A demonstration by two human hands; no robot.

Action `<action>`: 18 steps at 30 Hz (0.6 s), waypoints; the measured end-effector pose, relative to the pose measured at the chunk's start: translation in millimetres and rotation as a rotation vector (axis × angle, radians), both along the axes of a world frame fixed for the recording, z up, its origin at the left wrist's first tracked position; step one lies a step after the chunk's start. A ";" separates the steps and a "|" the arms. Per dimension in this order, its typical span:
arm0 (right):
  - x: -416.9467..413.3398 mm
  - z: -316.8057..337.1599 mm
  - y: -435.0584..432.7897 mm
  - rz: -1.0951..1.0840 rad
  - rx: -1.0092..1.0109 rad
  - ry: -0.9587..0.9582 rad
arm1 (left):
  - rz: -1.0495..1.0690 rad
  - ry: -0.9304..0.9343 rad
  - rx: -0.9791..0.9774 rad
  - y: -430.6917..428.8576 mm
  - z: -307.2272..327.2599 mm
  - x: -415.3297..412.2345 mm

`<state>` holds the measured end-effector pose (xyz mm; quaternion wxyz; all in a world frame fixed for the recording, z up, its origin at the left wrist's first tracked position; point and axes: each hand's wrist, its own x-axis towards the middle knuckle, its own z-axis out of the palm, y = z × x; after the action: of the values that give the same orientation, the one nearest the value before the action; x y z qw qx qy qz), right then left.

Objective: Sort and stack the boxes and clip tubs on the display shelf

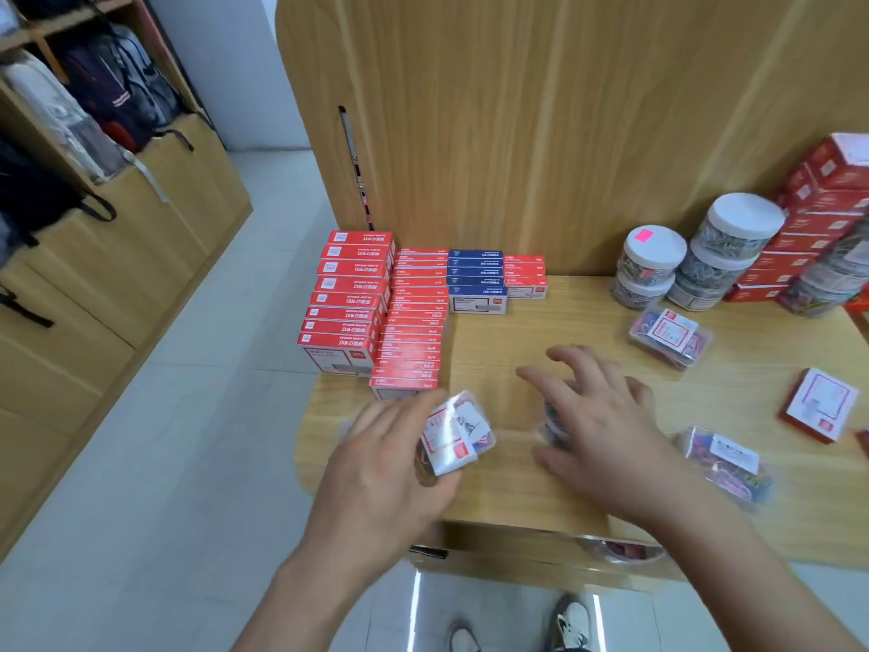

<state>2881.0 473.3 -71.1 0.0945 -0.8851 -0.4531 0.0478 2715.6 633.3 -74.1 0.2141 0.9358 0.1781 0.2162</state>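
Note:
My left hand (381, 463) grips a small clear clip tub (454, 432) with a white and red label, near the front left of the wooden shelf (512, 364). My right hand (597, 416) lies spread over another clear tub of coloured clips (552, 423), fingers out over its top. Red box stacks (350, 301) (414, 322) stand at the back left, with a blue box stack (476, 280) and a short red stack (525, 275) beside them. Both hands are blurred.
Round white-lidded jars of clips (696, 256) and a tall red box stack (818, 218) stand at the back right. Loose clip tubs (670, 338) (726, 465) and a flat red box (820, 404) lie on the right. The shelf's left edge drops to the floor.

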 end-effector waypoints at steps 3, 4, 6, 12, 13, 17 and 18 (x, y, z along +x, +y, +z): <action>-15.4 0.2 12.1 0.105 0.097 -0.041 | 0.065 0.106 -0.041 27.5 1.2 -28.7; -21.0 -0.4 17.2 0.136 0.126 -0.049 | 0.069 0.146 -0.015 34.6 -1.2 -33.0; -33.5 -1.8 28.7 0.184 0.179 -0.055 | 0.050 0.207 0.005 43.1 -6.5 -36.5; -55.4 -13.0 48.2 0.277 0.150 -0.066 | -0.002 0.280 -0.053 51.7 -15.0 -34.6; -56.5 -14.0 48.7 0.282 0.141 -0.068 | 0.000 0.282 -0.060 53.2 -16.2 -34.5; -55.5 -10.4 43.8 0.267 0.166 -0.055 | 0.002 0.288 -0.080 58.1 -20.7 -39.1; -51.7 -5.4 39.3 0.244 0.189 -0.030 | 0.003 0.280 -0.078 57.2 -19.4 -40.3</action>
<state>2829.3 512.5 -76.5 0.1641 -0.8114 -0.5610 0.0030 2675.4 690.4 -93.5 0.2229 0.9475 0.2159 0.0766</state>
